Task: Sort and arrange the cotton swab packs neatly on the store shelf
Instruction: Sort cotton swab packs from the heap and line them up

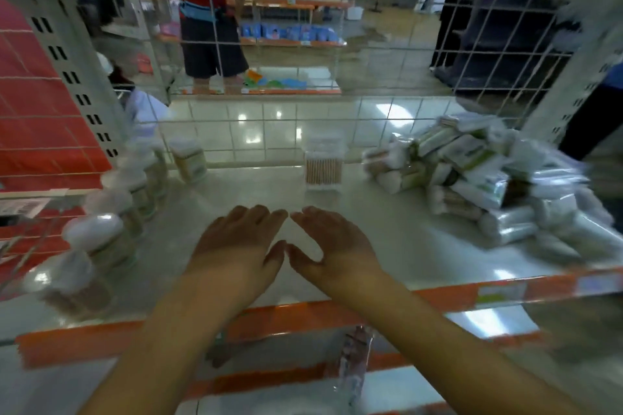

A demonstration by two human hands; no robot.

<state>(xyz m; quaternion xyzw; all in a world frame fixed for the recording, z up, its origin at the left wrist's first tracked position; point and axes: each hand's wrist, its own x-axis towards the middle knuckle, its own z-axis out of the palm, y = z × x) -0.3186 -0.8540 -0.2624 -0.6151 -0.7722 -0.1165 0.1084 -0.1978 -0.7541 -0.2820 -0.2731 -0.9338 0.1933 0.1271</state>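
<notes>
On the pale shelf (387, 239), in the head view, the left hand (239, 239) and right hand (332, 241) hover palms down side by side near the front edge, each grip released, fingers straight and holding nothing. A heap of bagged cotton swab packs (478, 185) lies jumbled at the right, their long axes pointing every way. One clear box of swabs (323, 167) stands upright at the back, sticks vertical; round jars (111, 236) line the left side. Sorting seems between picks; next likely calls for reaching right to grasp a pack and lay it in line
</notes>
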